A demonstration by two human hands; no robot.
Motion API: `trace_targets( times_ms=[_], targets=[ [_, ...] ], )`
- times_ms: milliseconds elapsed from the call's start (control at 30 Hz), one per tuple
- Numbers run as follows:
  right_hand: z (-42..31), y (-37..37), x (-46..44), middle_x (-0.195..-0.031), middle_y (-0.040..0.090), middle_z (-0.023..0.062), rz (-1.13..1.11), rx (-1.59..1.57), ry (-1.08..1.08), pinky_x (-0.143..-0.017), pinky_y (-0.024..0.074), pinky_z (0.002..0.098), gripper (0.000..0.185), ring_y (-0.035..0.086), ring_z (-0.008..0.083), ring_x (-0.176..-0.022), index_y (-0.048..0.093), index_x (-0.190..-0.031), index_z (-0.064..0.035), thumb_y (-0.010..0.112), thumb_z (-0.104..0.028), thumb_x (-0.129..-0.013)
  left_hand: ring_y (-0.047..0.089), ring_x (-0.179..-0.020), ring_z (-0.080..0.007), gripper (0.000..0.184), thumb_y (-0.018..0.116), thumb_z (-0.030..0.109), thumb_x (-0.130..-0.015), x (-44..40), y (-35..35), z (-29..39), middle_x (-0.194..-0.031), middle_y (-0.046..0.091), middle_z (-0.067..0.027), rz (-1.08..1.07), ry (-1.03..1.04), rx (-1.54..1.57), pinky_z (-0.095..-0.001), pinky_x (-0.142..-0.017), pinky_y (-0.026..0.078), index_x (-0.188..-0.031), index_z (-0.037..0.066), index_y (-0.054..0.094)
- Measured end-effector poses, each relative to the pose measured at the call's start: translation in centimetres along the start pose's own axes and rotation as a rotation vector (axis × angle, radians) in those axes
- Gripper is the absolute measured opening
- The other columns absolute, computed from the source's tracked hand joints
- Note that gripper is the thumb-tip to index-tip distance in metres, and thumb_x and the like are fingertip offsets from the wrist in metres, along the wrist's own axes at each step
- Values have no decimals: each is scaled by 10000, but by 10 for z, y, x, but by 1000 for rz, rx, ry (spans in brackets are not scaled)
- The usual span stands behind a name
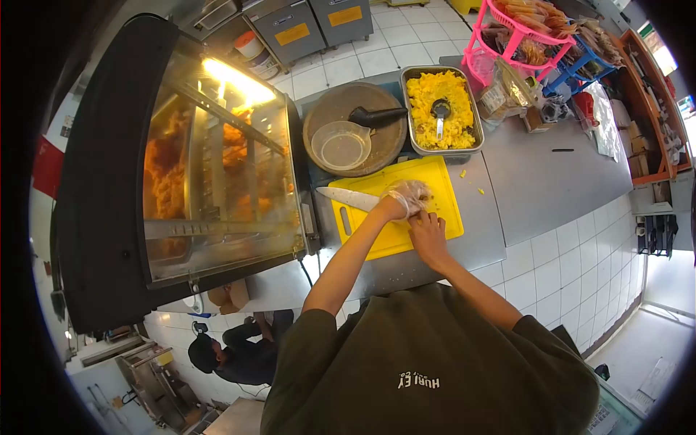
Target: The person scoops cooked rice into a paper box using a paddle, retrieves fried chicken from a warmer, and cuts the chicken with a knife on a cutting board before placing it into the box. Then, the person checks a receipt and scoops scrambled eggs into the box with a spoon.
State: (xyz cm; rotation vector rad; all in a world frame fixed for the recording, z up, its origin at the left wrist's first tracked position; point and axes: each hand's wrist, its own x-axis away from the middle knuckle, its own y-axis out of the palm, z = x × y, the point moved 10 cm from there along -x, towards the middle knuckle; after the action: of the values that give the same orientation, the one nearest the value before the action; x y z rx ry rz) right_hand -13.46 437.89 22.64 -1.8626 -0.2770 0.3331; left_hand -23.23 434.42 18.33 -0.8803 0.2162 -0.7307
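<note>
We find the right hand [428, 233] at the left hand [407, 198] near the board's [373, 245] right edge, either grip untellable; we judge glove [417, 190] fitting, next requiring a snug cuff

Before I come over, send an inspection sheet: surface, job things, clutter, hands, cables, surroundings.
Surface: metal counter, yellow scraps right of the cutting board.
Job things: knife on the board, tip past its left edge, handle hidden; tray of yellow food with a scoop in it.
Clutter: clear bowl inside brown bowl; packets beside pink rack.
Hands: left hand gloved, over the board; right hand bare, close against it. Grip on knife: can't tell.
Cables: dark cord below the cabinet.
Surroundings: cabinet lit; tiled floor; another person lower left.
</note>
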Motion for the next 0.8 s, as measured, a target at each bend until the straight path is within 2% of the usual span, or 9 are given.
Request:
trace_targets(
  times_ms=[200, 267, 333, 467, 533, 633, 667, 733, 800],
  targets=[
    [4, 27, 13, -1049, 565, 165, -104, 16, -56, -759, 471, 507, 335, 558, 343, -964, 596, -1111, -24, 630, -154, -804, 605, -1153, -292, 346, 592, 256, -916, 2, 6, 0, -1253, 652, -114, 59, 591, -250, -383, -986, 471, -1209, 86, 660],
    [6, 31, 28, -1014, 590, 199, -212, -72, 14, -723, 489, 545, 367, 594, 385, -925, 561, -1151, 1, 612, -164, -827, 538, -1240, -300, 359, 514, 201, -972, -9, -6, -27, -1360, 573, -129, -142, 45, 218, -376, -1041, 422, -1291, 64, 603],
    [13, 22, 49, -989, 615, 236, -413, -235, 100, -727, 489, 564, 369, 611, 436, -886, 521, -1172, -1, 592, -192, -864, 509, -1278, -300, 380, 476, 164, -995, 10, -20, -25, -1413, 531, -138, -79, -181, 417, -374, -1074, 393, -1351, 52, 554],
    [42, -32, 78, -915, 649, 290, -515, -386, 156, -728, 483, 568, 377, 618, 498, -844, 466, -1186, -14, 561, -279, -937, 521, -1258, -304, 465, 490, 107, -963, 82, -127, 41, -1382, 540, -165, 441, -93, -259, -391, -1091, 386, -1423, 49, 458],
    [71, -44, 78, -892, 652, 291, -492, -396, 176, -735, 480, 575, 373, 615, 499, -847, 481, -1171, -22, 539, -326, -962, 529, -1248, -318, 477, 496, 94, -955, 134, -143, 43, -1370, 545, -172, 840, 1, -349, -397, -1092, 388, -1427, 46, 447],
    [102, -44, 63, -855, 655, 287, -553, -280, 169, -745, 472, 586, 406, 614, 499, -846, 503, -1159, -23, 495, -394, -994, 591, -1135, -337, 376, 515, 130, -943, 104, -101, 4, -1215, 624, -137, 755, 44, -99, -469, -980, 460, -1314, 95, 558],
    [107, -42, 52, -843, 655, 285, -574, -220, 157, -748, 468, 590, 424, 614, 499, -845, 510, -1156, -22, 478, -416, -1004, 584, -1146, -315, 339, 498, 150, -966, 92, -103, 40, -1248, 619, -130, 659, 129, -501, -436, -998, 458, -1292, 101, 579],
    [104, -47, 40, -853, 651, 289, -581, -184, 117, -757, 467, 579, 457, 611, 497, -828, 532, -1108, -15, 421, -450, -1023, 562, -1200, -313, 330, 497, 236, -991, 48, -69, 4, -1309, 597, -128, 462, 110, 137, -417, -1045, 433, -1270, 92, 601],
    [104, -44, 33, -851, 646, 295, -588, -186, 77, -752, 469, 572, 462, 609, 496, -818, 536, -1096, -13, 406, -451, -1028, 541, -1238, -314, 362, 480, 309, -1002, 21, -44, -2, -1332, 587, -128, 333, 135, -89, -413, -1065, 417, -1258, 89, 612]
  ],
)
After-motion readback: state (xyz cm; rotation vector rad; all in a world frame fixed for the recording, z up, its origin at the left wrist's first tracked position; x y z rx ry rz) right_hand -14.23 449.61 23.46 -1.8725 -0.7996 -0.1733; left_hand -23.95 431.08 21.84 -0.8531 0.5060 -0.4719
